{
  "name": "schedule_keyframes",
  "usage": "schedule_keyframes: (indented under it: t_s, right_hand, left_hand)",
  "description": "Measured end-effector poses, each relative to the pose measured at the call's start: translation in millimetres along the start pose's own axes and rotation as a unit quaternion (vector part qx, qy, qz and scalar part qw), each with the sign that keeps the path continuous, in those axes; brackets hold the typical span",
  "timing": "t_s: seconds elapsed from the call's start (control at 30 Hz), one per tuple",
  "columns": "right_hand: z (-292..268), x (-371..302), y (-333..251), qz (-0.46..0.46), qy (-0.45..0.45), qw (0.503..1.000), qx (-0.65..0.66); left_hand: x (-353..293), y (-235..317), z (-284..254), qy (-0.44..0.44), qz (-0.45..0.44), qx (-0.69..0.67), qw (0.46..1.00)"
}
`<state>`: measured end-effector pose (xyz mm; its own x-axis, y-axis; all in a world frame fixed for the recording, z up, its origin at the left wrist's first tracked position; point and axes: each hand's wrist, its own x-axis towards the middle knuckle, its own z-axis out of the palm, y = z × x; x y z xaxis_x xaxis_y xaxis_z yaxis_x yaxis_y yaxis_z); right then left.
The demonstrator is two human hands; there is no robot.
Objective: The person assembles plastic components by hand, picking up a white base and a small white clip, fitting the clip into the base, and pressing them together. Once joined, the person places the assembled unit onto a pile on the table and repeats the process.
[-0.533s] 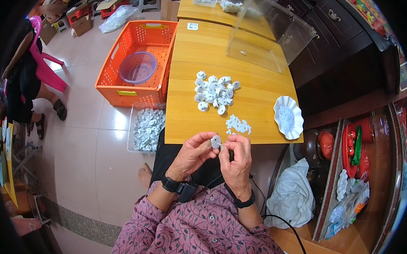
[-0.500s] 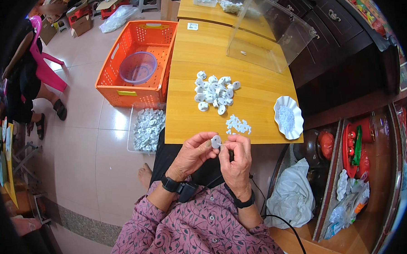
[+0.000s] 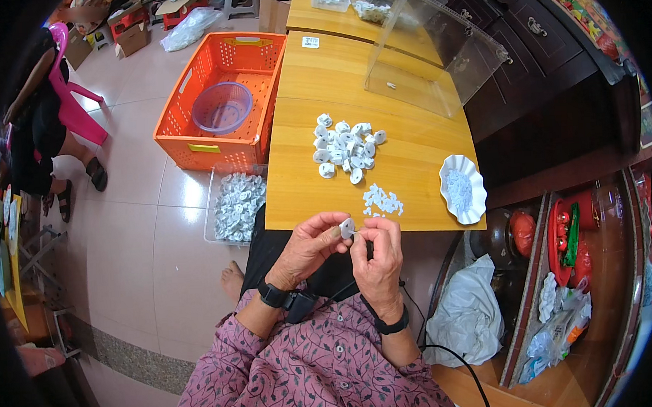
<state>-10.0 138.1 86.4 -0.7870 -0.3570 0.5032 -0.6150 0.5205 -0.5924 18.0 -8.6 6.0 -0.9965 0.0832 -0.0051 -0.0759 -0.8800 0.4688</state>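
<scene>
My left hand [image 3: 306, 248] is closed, its thumb and fingers gripping a round white plastic part [image 3: 347, 227] by the edge, just off the table's front edge. My right hand [image 3: 378, 267] pinches at the part's right side; its fingertips hide most of what they hold, perhaps a small white piece. Beyond both hands, a scatter of small white plastic pieces [image 3: 382, 199] lies near the table edge. Farther back is a heap of similar round white parts [image 3: 347, 150]. Small pale pieces fill a white scalloped dish [image 3: 479, 210] on the right.
An orange crate [image 3: 215, 156] with a purple basket [image 3: 223, 126] stands left of the yellow wooden table [image 3: 313, 80]. Beside my leg sits a clear bin of white parts [image 3: 239, 207]. A clear plastic box [image 3: 422, 75] rests at the back right. Another person [image 3: 39, 136] is at far left.
The round white part has turned slightly between my fingers and shows more edge-on. Both hands stay almost in place, and the view has shifted a little.
</scene>
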Motion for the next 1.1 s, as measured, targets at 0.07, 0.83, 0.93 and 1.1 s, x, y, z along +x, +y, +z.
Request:
schedule_keyframes:
  t_s: [0.07, 0.83, 0.93, 1.1]
  right_hand:
    - [0.5, -0.2, 0.7, -0.004, 0.0, 1.0, -0.002]
    - [6.5, -2.4, -2.3, -0.013, -0.018, 1.0, -0.001]
    - [5.3, -0.1, -2.7, -0.015, -0.029, 0.999, -0.007]
    - [5.0, 2.6, -4.1, -0.018, -0.049, 0.998, -0.019]
  left_hand:
    - [-0.5, 0.7, 0.8, 0.004, 0.001, 0.008, 1.0]
    - [-4.2, 3.0, -2.4, -0.004, -0.008, -0.03, 1.0]
    - [-4.9, 5.2, -1.9, -0.004, 0.0, 0.007, 1.0]
    - [-6.1, 10.5, -2.1, 0.006, 0.003, 0.07, 0.998]
